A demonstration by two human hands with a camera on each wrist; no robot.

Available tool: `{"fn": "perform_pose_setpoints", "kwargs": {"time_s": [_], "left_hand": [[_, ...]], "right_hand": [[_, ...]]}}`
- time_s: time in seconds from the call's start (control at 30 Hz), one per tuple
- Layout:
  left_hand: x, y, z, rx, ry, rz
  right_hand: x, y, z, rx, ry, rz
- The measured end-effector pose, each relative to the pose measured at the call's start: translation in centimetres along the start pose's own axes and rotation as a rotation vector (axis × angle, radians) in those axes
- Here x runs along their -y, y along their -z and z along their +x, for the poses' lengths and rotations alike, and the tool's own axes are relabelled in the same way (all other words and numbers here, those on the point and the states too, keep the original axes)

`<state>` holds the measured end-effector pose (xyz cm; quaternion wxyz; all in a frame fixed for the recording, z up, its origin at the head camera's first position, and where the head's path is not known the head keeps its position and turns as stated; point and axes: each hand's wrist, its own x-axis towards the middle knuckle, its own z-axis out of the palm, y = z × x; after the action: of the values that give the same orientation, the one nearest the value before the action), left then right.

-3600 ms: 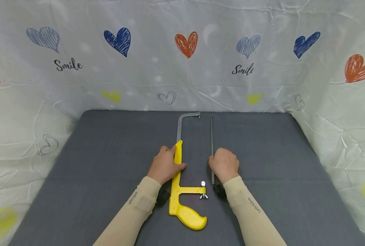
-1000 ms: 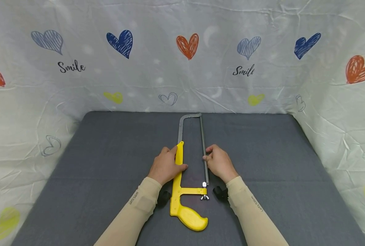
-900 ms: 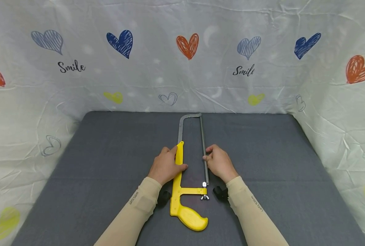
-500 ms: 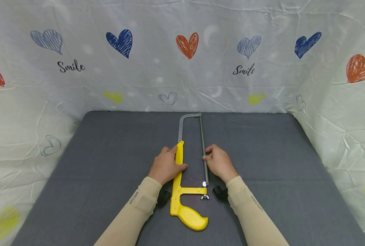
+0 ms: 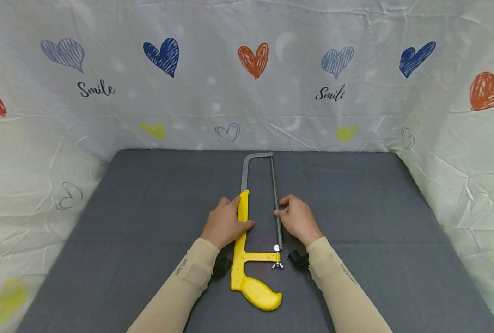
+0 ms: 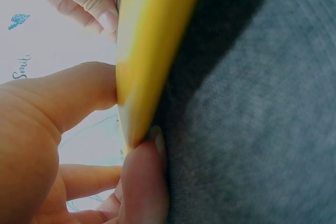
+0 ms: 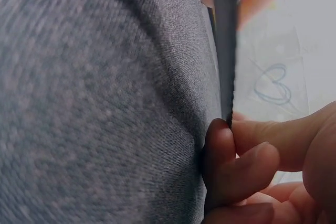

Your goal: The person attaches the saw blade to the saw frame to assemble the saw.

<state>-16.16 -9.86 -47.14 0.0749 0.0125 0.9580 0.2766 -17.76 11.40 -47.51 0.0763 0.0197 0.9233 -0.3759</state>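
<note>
A yellow hacksaw frame (image 5: 241,245) lies on the table, its grey far arm (image 5: 244,175) bent toward the right. My left hand (image 5: 223,224) grips the frame's back, thumb across the top; the left wrist view shows the fingers at the yellow bar (image 6: 152,35). In my right hand (image 5: 300,221), thumb and fingers pinch a thin hacksaw blade (image 5: 274,180) around its middle. The blade's far end meets the tip of the frame's arm, and its near end overlaps the front pin (image 5: 277,249) above the wing nut (image 5: 277,265). Fine teeth show along the blade (image 7: 227,51) in the right wrist view.
A dark grey cloth covers the table (image 5: 355,277). Behind and at both sides hangs a pale curtain (image 5: 288,106) printed with hearts. Black wrist devices sit under both sleeves, one beside the yellow handle (image 5: 260,294).
Since the earliest frame, the blade has shifted left from the cloth to the frame's open side, and my right hand has changed its hold to a fingertip pinch. Over the last second, almost nothing moves.
</note>
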Motion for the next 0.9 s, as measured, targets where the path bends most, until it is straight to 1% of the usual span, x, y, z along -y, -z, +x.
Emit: {"fn": "perform_pose_setpoints", "kwargs": {"time_s": [0.2,0.57,0.9], "left_hand": [[-0.03,0.04,0.02,-0.003,-0.002,0.005],[-0.03,-0.01,0.01,0.002,0.007,0.007],[-0.02,0.03,0.05,0.000,0.004,0.007]], "right_hand": [[0.17,0.13,0.03,-0.009,-0.040,0.003],[0.10,0.14,0.05,-0.013,-0.037,0.011],[0.12,0.08,0.06,0.006,-0.043,0.026]]}}
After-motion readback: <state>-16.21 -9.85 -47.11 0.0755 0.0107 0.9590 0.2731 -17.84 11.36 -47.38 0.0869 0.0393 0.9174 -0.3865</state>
